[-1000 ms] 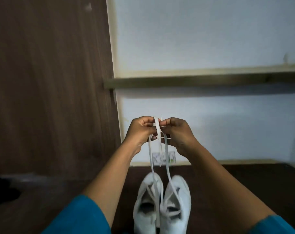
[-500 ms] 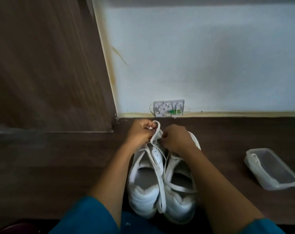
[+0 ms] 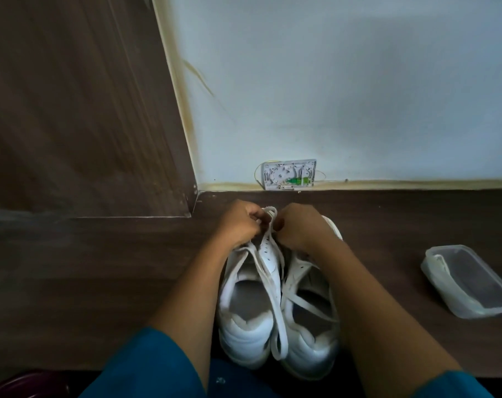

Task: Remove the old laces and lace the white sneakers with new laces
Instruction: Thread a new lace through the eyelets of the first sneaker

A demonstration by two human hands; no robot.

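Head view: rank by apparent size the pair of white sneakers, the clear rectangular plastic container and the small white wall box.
1. pair of white sneakers
2. clear rectangular plastic container
3. small white wall box, farthest from the camera

Two sneakers [image 3: 245, 337] stand side by side on the table [image 3: 100, 268], toes under the left hand [image 3: 239, 225] and right hand [image 3: 298, 228], which pinch a lace [image 3: 310, 305] between them. A wall box [image 3: 288, 175] sits behind the hands. A container [image 3: 439, 291] lies well apart, on the right hand's right.
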